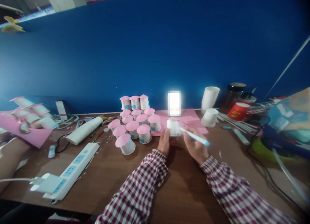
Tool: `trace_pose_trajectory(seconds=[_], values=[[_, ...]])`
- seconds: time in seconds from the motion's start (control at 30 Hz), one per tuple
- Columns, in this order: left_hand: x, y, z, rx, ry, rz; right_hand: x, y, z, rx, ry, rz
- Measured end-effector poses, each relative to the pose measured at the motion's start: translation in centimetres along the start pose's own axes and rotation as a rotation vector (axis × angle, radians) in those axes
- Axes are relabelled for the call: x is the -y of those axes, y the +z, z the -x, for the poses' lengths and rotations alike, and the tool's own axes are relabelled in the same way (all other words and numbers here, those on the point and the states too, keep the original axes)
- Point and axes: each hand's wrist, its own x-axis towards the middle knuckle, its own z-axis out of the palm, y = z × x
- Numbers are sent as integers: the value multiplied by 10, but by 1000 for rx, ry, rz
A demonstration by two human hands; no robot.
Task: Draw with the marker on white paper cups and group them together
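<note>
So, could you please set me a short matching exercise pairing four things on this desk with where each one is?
Things:
1. pen
2. small white cup
3. power strip
4. red cup

Places:
a. far right, by the dark jar
b. in the left hand
c. in the right hand
d. lying at the left of the desk

Pairs: 1-c, 2-b, 3-d, 4-a

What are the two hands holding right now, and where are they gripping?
The left hand grips the small white cup by its side; the right hand holds the white marker along its barrel.
</note>
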Motion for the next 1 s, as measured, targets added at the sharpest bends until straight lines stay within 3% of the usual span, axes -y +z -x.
trace_pose_trajectory(seconds=[1.0], values=[[6,-5,-3,34,42,-92,-1,1,0,39,37,-12]])
